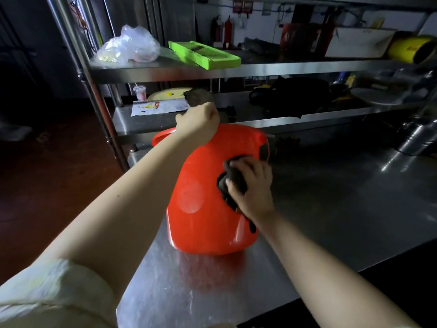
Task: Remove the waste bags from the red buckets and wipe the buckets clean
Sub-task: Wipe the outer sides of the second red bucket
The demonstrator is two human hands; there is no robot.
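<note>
A red bucket lies tilted on its side on the steel table, its mouth turned away from me toward the shelves. My left hand grips the bucket's rim at the top left and steadies it. My right hand holds a dark cloth and presses it against the bucket's outer wall on the right side. A black handle fitting shows near the rim. The inside of the bucket is hidden from me.
Steel shelves stand behind the bucket, carrying a clear plastic bag, a green tray, a yellow tin and dark bags. A steel post rises at the table's left corner. Steel vessels sit at the right.
</note>
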